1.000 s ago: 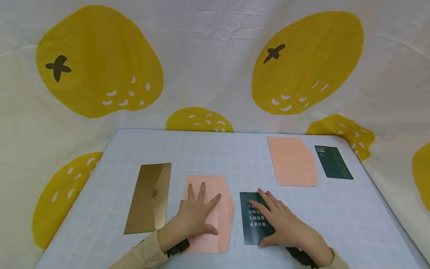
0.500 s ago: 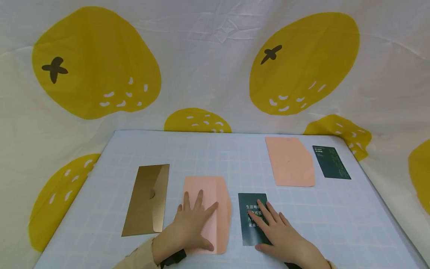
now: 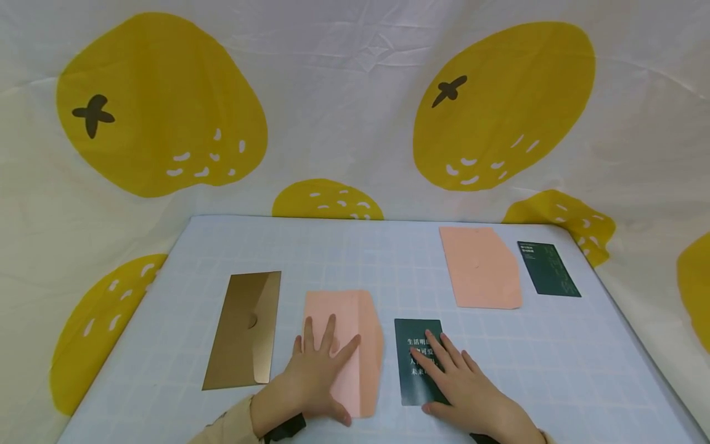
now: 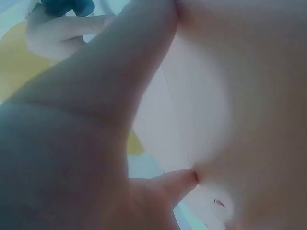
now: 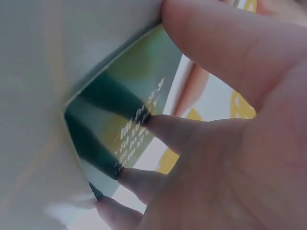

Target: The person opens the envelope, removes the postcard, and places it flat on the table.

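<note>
My left hand lies with fingers spread on a pink envelope, whose flap side is to the right and thumb reaches its near edge. To its right, my right hand rests fingertips on a dark green card printed with white Chinese characters. The right wrist view has the straight fingers touching the glossy card, with the thumb at its edge. Blurred palm and fingers of the left hand fill much of the left wrist view. Part of the card's right side is hidden under the right hand.
A gold envelope with a small round notch lies left of the left hand. Farther back on the right are a second pink envelope and another dark green card. A pale checked cloth covers the table; a fruit-patterned curtain hangs behind.
Both hands have slid slightly toward the near edge, the left on the pink envelope and the right on the green card, whose top now shows more. The envelopes and cards keep their places.
</note>
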`<state>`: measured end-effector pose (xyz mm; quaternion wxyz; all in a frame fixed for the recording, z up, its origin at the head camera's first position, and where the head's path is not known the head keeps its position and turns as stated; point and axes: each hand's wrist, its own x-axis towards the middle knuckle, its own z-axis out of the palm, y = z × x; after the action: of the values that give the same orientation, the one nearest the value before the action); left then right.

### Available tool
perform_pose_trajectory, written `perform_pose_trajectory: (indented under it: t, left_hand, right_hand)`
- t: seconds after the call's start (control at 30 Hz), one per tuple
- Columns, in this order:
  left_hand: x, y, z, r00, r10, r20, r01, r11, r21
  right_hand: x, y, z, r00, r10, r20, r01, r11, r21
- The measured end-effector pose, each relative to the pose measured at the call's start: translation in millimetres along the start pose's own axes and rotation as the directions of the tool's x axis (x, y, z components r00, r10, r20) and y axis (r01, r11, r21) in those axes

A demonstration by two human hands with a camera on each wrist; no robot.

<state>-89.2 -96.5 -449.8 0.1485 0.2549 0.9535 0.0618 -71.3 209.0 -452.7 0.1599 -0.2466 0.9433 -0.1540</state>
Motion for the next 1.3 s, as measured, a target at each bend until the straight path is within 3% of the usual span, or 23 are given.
perform_pose_trajectory:
  t: [0.33, 0.7, 1.07, 1.3]
  left_hand:
    - [13.4, -7.8, -4.6, 1.000, 0.002, 0.016, -0.002, 1.000, -0.006]
    - [48.5, -26.8, -6.2, 0.999, -0.038, 0.035, 0.038, 0.999, -0.002]
    - [89.2, -44.9, -30.0, 0.995, -0.072, 0.066, 0.074, 0.997, -0.027]
    - [104.3, -50.7, -43.2, 0.989, -0.122, 0.087, 0.127, 0.991, -0.053]
  right_hand:
    - [17.6, 11, -4, 0.999, -0.016, -0.028, 0.017, 1.000, 0.008]
    - [52.1, 20, -26, 1.000, -0.018, 0.000, 0.018, 1.000, 0.008]
    - [91.3, 30, -51, 0.998, 0.020, 0.059, -0.021, 1.000, 0.010]
    - [111.1, 38, -60, 0.996, 0.033, 0.087, -0.036, 0.999, 0.029]
